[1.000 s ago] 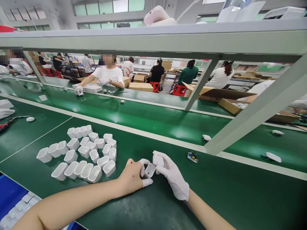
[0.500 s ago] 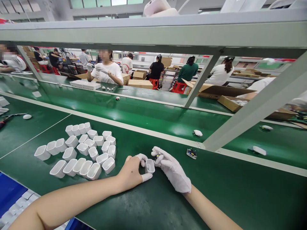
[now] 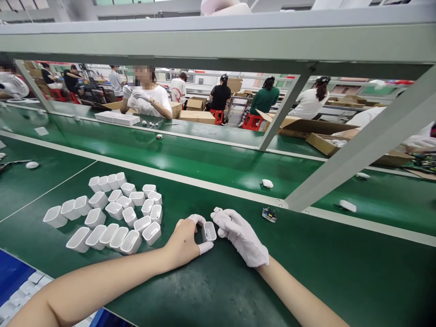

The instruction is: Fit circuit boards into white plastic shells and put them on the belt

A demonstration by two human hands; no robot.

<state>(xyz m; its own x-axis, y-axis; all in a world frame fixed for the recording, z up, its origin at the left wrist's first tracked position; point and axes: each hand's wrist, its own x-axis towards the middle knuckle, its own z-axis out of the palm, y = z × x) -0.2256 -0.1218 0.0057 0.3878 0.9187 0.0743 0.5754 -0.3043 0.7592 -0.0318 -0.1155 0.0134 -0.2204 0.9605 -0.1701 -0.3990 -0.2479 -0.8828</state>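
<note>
My left hand (image 3: 185, 238), with white finger cots on thumb and finger, grips a small white open-topped plastic case (image 3: 209, 232), its opening tilted toward me. Close beside the case is my right hand (image 3: 238, 234) in a white glove, fingers closed together. The small circuit board seen in those fingers a moment ago is now hidden behind them. Another small circuit board (image 3: 269, 215) lies on the green bench beyond the right hand. Left of my left hand stand several similar white cases (image 3: 130, 242), openings up, in loose rows.
A slanted metal post (image 3: 357, 141) rises at the right below a long shelf beam (image 3: 204, 43). White parts (image 3: 267, 183) lie on the green belt (image 3: 204, 168) behind a pale rail. A blue bin (image 3: 13, 274) sits at lower left. Co-workers sit across the line.
My right hand has turned, so the circuit board no longer shows between its fingers. White parts on the belt have shifted left. The camera view has moved slightly.
</note>
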